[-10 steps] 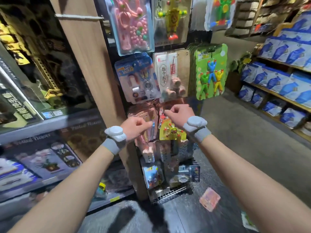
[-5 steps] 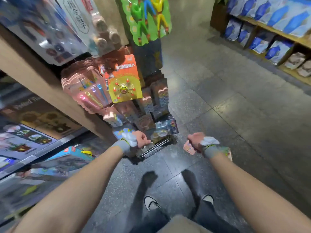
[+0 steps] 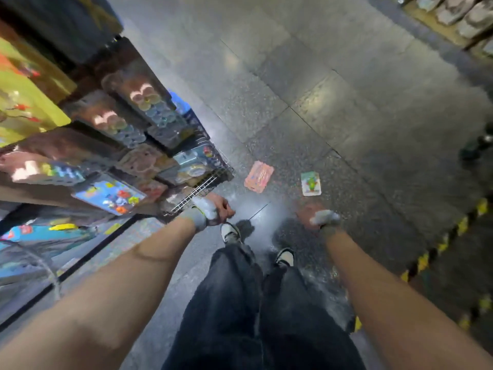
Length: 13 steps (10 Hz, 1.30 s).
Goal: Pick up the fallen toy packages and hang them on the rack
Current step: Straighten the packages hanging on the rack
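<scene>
Two toy packages lie flat on the stone floor: a pink package (image 3: 259,176) and, to its right, a smaller white-and-green package (image 3: 310,183). The toy rack (image 3: 202,182) with its wire base stands at the left, hung with many blister packs. My left hand (image 3: 220,210) hangs low beside the rack's wire base, fingers loosely curled, holding nothing. My right hand (image 3: 309,214) is blurred, just below the white-and-green package and apart from it; nothing shows in it. Both wrists wear grey bands.
My legs in dark trousers and two black-and-white shoes (image 3: 230,232) stand on the floor just below the packages. Shelves with boxed goods (image 3: 40,236) run along the left. Yellow-black hazard tape (image 3: 437,249) marks the floor at the right. More shelving (image 3: 458,14) sits far upper right.
My view has tipped down from the rack to the floor. Both hands have dropped from the hanging packs to near the floor, and the two fallen packages are now in full sight.
</scene>
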Available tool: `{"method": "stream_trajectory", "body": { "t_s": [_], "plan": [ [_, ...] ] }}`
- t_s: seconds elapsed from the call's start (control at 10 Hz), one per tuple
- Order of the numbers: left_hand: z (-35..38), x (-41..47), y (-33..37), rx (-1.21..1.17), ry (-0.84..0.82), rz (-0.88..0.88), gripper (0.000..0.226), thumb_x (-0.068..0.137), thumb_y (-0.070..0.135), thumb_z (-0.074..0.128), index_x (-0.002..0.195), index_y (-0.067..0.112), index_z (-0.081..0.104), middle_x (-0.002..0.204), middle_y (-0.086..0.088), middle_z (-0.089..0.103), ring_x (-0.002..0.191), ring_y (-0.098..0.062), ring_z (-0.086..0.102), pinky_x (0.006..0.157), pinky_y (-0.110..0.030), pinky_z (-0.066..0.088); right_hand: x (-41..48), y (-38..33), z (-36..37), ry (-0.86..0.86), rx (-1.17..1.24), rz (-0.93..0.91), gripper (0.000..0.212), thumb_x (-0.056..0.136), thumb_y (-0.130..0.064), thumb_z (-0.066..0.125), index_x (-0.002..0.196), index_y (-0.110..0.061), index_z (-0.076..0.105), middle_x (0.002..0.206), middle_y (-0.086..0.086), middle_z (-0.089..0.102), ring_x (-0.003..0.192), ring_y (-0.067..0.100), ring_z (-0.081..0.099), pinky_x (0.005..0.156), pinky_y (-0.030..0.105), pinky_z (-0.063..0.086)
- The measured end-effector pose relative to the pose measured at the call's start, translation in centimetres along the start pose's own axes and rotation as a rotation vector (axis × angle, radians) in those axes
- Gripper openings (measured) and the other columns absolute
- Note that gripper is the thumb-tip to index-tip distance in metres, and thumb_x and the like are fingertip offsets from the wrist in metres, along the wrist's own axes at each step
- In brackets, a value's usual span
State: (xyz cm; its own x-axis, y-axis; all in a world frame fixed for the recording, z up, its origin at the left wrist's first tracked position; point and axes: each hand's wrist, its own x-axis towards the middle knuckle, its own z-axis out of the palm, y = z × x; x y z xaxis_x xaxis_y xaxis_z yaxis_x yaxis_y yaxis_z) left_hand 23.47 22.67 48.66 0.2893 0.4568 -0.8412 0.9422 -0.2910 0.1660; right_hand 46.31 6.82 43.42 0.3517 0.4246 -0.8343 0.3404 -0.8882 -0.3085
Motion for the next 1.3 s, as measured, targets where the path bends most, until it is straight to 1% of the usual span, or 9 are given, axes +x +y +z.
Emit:
{"method": "stream_trajectory", "body": {
  "t_s": [0.2,0.4,0.6,0.7,0.8,0.9,1.0,1.1,1.3],
  "plan": [
    [0.8,10.9,3.1,0.157,-0.117,0.017,0.042,0.1,0.046,0.045,0.108,0.014,0.07,0.105,-0.004,0.074,0.102,-0.023,0.067,0.086,-0.028,0.048,8.0,0.8,-1.4,0.0,-0.12,0.065,0.042,0.103,-0.031,0.039,0.131,-0.005,0.057,0.139,0.009,0.054,0.129,0.026,0.049,0.1,0.028,0.039],
    [0.9,25.2,4.9,0.272,-0.166,0.006,0.045,0.104,0.044,0.037,0.133,0.016,0.058,0.134,-0.005,0.059,0.123,-0.025,0.056,0.094,-0.032,0.042,20.5,1.4,-0.9,0.018,-0.121,0.197,0.037,0.095,-0.027,0.051,0.125,-0.006,0.061,0.127,0.015,0.061,0.117,0.031,0.057,0.089,0.03,0.046],
    [3.7,37.6,4.1,0.193,-0.133,0.013,0.038,0.101,0.036,0.049,0.115,0.006,0.067,0.117,-0.012,0.067,0.107,-0.028,0.063,0.077,-0.028,0.044,32.6,4.0,0.6,-0.077,-0.167,0.254,0.048,0.105,-0.03,0.036,0.147,-0.008,0.036,0.152,0.013,0.033,0.139,0.024,0.034,0.105,0.027,0.031],
    [5.2,42.2,3.9,0.216,-0.129,0.03,0.035,0.1,0.034,0.05,0.11,0.007,0.07,0.117,-0.013,0.068,0.105,-0.027,0.063,0.076,-0.027,0.043,37.5,5.6,2.0,-0.066,-0.166,0.247,0.045,0.104,-0.03,0.037,0.14,-0.005,0.045,0.145,0.017,0.042,0.132,0.029,0.042,0.098,0.03,0.036],
    [8.3,49.3,4.0,0.239,-0.118,0.017,0.037,0.1,0.034,0.048,0.123,0.008,0.062,0.127,-0.013,0.063,0.114,-0.027,0.059,0.08,-0.026,0.039,44.6,8.7,4.4,-0.038,-0.133,0.205,0.052,0.1,-0.04,0.042,0.143,-0.011,0.043,0.147,0.013,0.044,0.131,0.03,0.045,0.094,0.03,0.038],
    [11.0,55.4,4.1,0.227,-0.112,-0.016,0.04,0.099,0.04,0.048,0.117,0.008,0.066,0.123,-0.014,0.065,0.112,-0.029,0.061,0.082,-0.029,0.044,50.6,11.2,6.2,-0.112,-0.07,0.225,0.044,0.103,-0.02,0.045,0.136,0.009,0.044,0.141,0.026,0.044,0.126,0.036,0.046,0.084,0.029,0.035],
    [14.0,60.2,4.1,0.163,-0.088,-0.066,0.047,0.096,0.044,0.054,0.118,0.004,0.064,0.118,-0.017,0.067,0.107,-0.03,0.063,0.081,-0.033,0.047,54.4,12.9,7.1,0.043,-0.031,0.299,0.046,0.091,-0.027,0.061,0.128,0.0,0.054,0.128,0.021,0.055,0.117,0.036,0.054,0.09,0.036,0.044],
    [16.2,63.7,4.4,-0.033,0.084,-0.249,0.072,0.086,0.051,0.066,0.137,0.005,0.046,0.134,-0.021,0.053,0.121,-0.037,0.052,0.097,-0.04,0.042,57.8,14.3,7.0,0.144,-0.064,0.319,0.066,0.083,-0.039,0.068,0.135,-0.004,0.045,0.134,0.018,0.051,0.122,0.034,0.052,0.095,0.036,0.044],
    [19.1,70.0,4.0,-0.041,0.277,-0.383,0.095,0.065,0.058,0.081,0.131,0.008,0.035,0.13,-0.019,0.043,0.12,-0.036,0.046,0.096,-0.043,0.042,64.2,16.5,6.2,0.256,-0.094,0.371,0.099,0.072,-0.057,0.076,0.141,-0.002,0.03,0.143,0.019,0.036,0.133,0.033,0.038,0.105,0.036,0.036]
  ]
}}
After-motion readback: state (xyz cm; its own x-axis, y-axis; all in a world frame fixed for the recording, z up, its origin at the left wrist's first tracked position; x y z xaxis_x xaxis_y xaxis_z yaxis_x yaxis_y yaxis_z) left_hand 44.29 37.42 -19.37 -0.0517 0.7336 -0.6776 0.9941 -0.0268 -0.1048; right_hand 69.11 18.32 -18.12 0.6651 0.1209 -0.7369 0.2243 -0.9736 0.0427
